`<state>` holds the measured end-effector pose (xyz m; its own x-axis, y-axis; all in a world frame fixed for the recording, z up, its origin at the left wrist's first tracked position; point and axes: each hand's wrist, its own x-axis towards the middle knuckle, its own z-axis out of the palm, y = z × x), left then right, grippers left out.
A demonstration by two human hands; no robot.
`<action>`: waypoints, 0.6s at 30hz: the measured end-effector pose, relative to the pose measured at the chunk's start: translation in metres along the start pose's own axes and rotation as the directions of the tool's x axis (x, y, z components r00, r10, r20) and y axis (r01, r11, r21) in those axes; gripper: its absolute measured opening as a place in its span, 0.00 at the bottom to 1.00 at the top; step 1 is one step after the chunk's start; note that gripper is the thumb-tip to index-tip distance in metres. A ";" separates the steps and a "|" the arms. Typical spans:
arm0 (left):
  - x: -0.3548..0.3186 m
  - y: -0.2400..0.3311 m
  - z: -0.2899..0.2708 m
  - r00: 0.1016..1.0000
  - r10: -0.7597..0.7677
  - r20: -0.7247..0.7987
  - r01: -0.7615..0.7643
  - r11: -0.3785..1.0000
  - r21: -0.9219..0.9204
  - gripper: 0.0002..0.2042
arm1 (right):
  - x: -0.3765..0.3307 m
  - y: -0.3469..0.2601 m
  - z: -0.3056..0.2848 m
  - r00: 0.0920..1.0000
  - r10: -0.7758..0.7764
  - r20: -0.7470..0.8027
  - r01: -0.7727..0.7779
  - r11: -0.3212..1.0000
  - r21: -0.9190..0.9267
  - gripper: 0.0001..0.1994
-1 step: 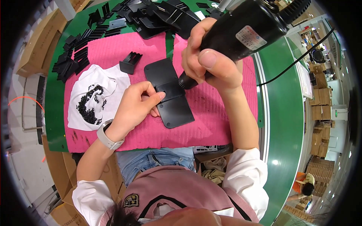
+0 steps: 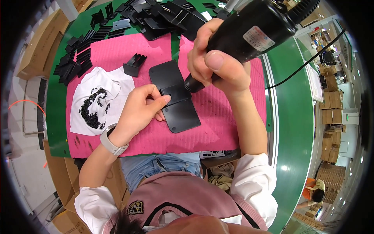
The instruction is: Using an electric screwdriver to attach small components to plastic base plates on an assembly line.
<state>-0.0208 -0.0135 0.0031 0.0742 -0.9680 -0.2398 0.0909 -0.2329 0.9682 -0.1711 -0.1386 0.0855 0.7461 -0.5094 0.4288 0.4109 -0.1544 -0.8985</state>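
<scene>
In my right hand (image 2: pixel 220 58) is a black electric screwdriver (image 2: pixel 237 35), fingers wrapped round its body. Its tip points down and left, to the right edge of a black plastic plate (image 2: pixel 182 116); whether it touches a screw there I cannot see. My left hand (image 2: pixel 142 103) pinches the plate's left edge near the middle, thumb on top. The plate has rounded corners and a raised band across it, and lies on a pink foam sheet (image 2: pixel 218 128). Left of that hand, a white cloth (image 2: pixel 80 105) holds a heap of small black screws (image 2: pixel 91 113).
A small black ribbed bracket (image 2: pixel 134 65) stands on the foam above the cloth. More black brackets (image 2: pixel 74 64) lie at the far left of the green table (image 2: pixel 292 117), and black plates (image 2: pixel 163 17) are piled at the back. A black cable (image 2: pixel 307 64) hangs at the right.
</scene>
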 end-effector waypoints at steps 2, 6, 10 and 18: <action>0.000 -0.002 0.000 1.000 0.001 -0.001 -0.001 1.000 0.002 0.11 | 0.000 0.001 0.000 1.000 0.003 -0.022 -0.003 1.000 0.019 0.14; 0.000 -0.002 0.001 1.000 0.025 0.003 -0.025 1.000 0.013 0.12 | -0.002 0.002 0.004 0.999 -0.002 -0.041 0.001 1.000 -0.026 0.14; -0.004 0.000 0.000 1.000 0.029 -0.012 -0.028 0.999 0.024 0.12 | -0.007 0.003 0.016 0.986 -0.121 -0.118 0.101 0.982 -0.163 0.17; -0.013 0.015 0.000 0.843 0.523 -0.125 -0.440 0.804 0.399 0.04 | -0.008 -0.018 -0.005 0.962 -0.272 -0.017 0.263 0.913 0.312 0.18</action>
<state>-0.0203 -0.0041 0.0211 0.2346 -0.9260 0.2959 -0.3555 0.2016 0.9127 -0.1871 -0.1363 0.0978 0.5976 -0.4622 0.6552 0.7349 -0.0109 -0.6781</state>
